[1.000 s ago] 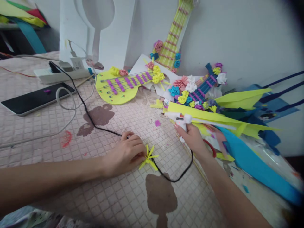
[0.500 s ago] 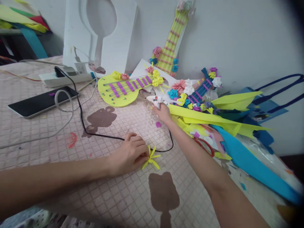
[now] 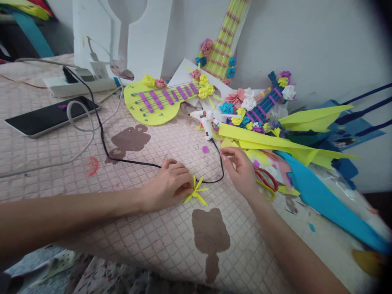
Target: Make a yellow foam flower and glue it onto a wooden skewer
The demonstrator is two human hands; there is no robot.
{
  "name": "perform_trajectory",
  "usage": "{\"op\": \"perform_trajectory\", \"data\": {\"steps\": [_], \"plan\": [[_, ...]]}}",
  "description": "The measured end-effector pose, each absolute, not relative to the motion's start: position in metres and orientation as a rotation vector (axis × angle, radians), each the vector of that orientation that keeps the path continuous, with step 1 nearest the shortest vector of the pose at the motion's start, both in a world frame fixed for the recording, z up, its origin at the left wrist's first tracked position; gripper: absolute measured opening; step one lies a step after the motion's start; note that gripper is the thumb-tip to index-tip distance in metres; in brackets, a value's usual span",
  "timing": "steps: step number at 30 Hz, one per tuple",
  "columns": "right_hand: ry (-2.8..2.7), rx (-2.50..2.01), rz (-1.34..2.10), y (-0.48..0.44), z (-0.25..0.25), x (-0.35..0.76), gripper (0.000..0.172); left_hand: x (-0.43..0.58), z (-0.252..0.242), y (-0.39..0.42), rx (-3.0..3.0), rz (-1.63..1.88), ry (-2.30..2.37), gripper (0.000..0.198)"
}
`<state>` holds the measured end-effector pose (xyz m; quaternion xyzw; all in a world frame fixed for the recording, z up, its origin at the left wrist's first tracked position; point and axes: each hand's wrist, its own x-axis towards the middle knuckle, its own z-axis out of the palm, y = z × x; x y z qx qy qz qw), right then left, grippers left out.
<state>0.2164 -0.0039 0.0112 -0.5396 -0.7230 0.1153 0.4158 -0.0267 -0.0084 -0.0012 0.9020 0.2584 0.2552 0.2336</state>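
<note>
On the tablecloth, my left hand [image 3: 174, 182] has its fingertips closed on a yellow paper flower [image 3: 197, 192] with thin, spread petals. My right hand [image 3: 239, 168] is in the air to the right of it, fingers slightly curled and apart, with nothing visible between them. Beyond that hand a white hot glue gun [image 3: 206, 121] stands on the table, its nozzle to the left. Its black cord [image 3: 134, 163] runs around behind the flower and past my left hand.
A yellow paper guitar [image 3: 154, 102] and a blue one with paper flowers [image 3: 260, 110] stand at the back. Yellow paper strips [image 3: 284, 145], red-handled scissors [image 3: 267, 179] and a blue strip [image 3: 324, 196] lie right. A phone [image 3: 52, 116] and power strip [image 3: 76, 85] are left.
My right hand has let go of the glue gun and drawn back toward me. The glue gun now stands by itself. My left hand stays at the yellow flower. The view has shifted slightly.
</note>
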Motion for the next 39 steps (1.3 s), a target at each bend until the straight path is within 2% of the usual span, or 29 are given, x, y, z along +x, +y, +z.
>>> {"op": "perform_trajectory", "data": {"steps": [5, 13, 17, 24, 31, 34, 39], "plan": [[-1.895, -1.319, 0.311, -0.048, 0.010, 0.217, 0.016, -0.025, -0.002, -0.008, 2.482, 0.719, 0.716, 0.010], [-2.140, -1.275, 0.703, -0.062, 0.006, 0.203, 0.017, -0.021, 0.000, -0.006, 2.640, 0.667, 0.708, 0.016], [-2.186, -1.249, 0.634, -0.063, 0.001, 0.198, 0.007, -0.019, 0.005, -0.003, 2.645, 0.654, 0.704, 0.011], [-2.186, -1.316, 0.599, -0.068, -0.004, 0.198, 0.005, -0.012, 0.019, 0.009, 2.579, 0.563, 0.603, 0.004], [-2.172, -1.370, 0.591, -0.069, -0.003, 0.195, 0.004, -0.019, 0.023, 0.008, 2.620, 0.584, 0.630, 0.014], [-2.165, -1.377, 0.577, -0.070, -0.003, 0.194, 0.005, -0.022, 0.021, 0.001, 2.738, 0.507, 0.638, 0.024], [-2.172, -1.406, 0.557, -0.072, -0.005, 0.192, 0.006, -0.023, 0.017, -0.009, 2.855, 0.447, 0.676, 0.017]]}}
